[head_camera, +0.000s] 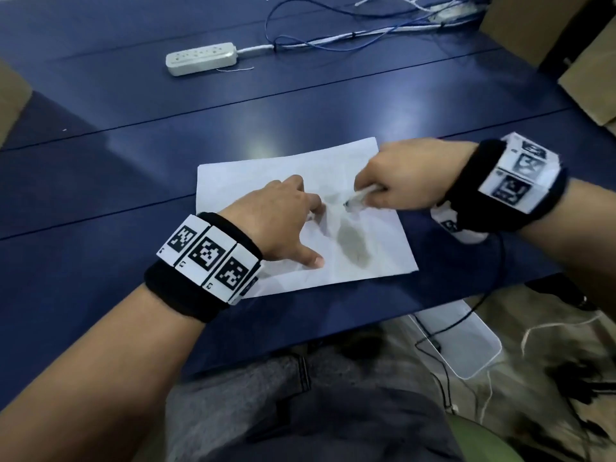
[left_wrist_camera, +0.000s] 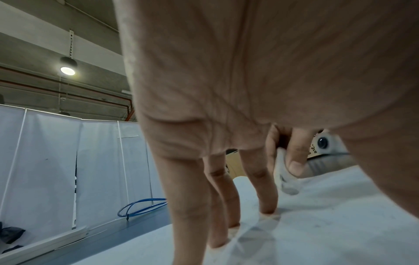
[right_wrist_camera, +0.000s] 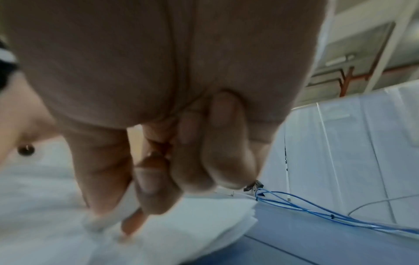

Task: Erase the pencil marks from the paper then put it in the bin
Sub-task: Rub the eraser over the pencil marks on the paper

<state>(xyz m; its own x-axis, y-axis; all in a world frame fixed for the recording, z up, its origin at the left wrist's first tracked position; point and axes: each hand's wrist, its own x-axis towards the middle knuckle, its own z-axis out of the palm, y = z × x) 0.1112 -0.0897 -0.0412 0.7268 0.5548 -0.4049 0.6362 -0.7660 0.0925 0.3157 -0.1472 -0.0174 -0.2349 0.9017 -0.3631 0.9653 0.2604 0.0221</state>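
A white sheet of paper (head_camera: 283, 181) lies on the blue table (head_camera: 133, 105) in front of me, with a grey smudge of pencil marks (head_camera: 351, 243) near its middle. My left hand (head_camera: 286, 215) presses the sheet down with spread, straight fingers (left_wrist_camera: 267, 193). My right hand (head_camera: 400, 181) pinches a white eraser (head_camera: 358, 198) between thumb and fingers, its tip on the paper just above the smudge. The eraser (left_wrist_camera: 287, 181) shows past my left fingers, and blurred in the right wrist view (right_wrist_camera: 108, 217) on the paper (right_wrist_camera: 181, 233).
A white power strip (head_camera: 200, 58) lies at the back of the table with blue and white cables (head_camera: 333, 38) trailing right. Cardboard boxes (head_camera: 550, 28) stand at the far right. A clear plastic bin (head_camera: 466, 345) sits on the floor below the table's near edge, among cables.
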